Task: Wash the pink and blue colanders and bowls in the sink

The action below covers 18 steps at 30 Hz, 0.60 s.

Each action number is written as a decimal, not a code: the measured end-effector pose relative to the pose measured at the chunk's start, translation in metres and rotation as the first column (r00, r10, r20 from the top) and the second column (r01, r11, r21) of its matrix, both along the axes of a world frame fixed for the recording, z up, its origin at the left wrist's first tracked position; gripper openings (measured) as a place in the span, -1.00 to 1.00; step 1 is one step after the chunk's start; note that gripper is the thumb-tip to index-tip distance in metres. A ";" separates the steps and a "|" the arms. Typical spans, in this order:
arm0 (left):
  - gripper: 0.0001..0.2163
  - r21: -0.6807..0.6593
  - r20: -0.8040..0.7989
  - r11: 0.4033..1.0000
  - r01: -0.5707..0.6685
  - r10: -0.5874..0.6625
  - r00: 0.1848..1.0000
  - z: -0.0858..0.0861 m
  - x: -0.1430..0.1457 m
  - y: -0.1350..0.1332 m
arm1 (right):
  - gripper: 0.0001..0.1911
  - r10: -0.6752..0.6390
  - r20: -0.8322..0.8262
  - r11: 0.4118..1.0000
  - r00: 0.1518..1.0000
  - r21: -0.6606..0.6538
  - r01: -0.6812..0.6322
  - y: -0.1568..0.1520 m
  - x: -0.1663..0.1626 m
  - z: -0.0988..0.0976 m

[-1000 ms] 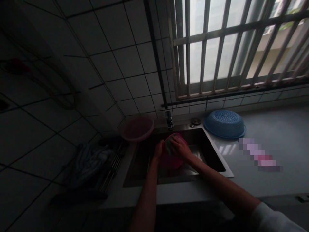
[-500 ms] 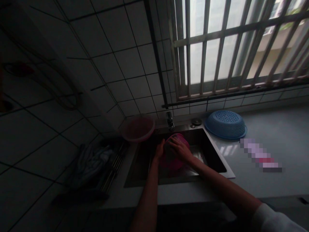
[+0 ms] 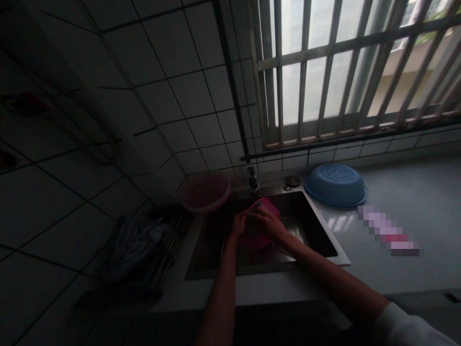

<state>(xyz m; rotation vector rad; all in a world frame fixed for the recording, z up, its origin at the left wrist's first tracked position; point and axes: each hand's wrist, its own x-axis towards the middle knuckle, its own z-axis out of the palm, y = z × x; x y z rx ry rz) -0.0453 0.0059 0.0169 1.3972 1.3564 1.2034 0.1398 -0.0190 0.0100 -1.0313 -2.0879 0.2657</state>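
Note:
A pink perforated plastic basket is tilted inside the metal sink, under the faucet. My left hand is closed on its left rim, with the thumb up. From the right, my right hand reaches over the basket, fingers bent. Under those fingers shows a dull grey, cloth-like piece, pressed against the basket; its exact kind is too dark to tell. My two hands nearly meet at the rim. Both hands cover part of the basket.
A pink basin stands at the sink's back left corner. An upturned blue colander lies on the counter to the right, near a blurred-out item. Crumpled cloth lies at left beside a metal rack. Window bars rise behind.
My right hand has shifted slightly left and down, its fingers more bent and closer to my left hand. The grey piece moved with it, and the basket turned a little.

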 end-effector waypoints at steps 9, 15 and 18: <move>-0.64 0.159 -0.156 0.970 -0.184 0.208 0.966 -0.001 -0.010 -0.001 | -0.46 0.179 0.281 0.956 0.943 0.177 -0.234 -0.013 -0.029 -0.008; -0.56 -0.075 -0.222 0.973 -0.217 0.195 0.955 -0.002 -0.004 0.001 | -0.57 0.042 0.113 0.998 0.993 0.047 -0.047 0.011 0.014 0.000; -0.44 -0.199 -0.275 0.956 -0.216 0.157 0.949 -0.002 -0.005 0.001 | -0.56 -0.161 0.062 0.968 0.985 -0.184 0.170 0.020 0.036 -0.002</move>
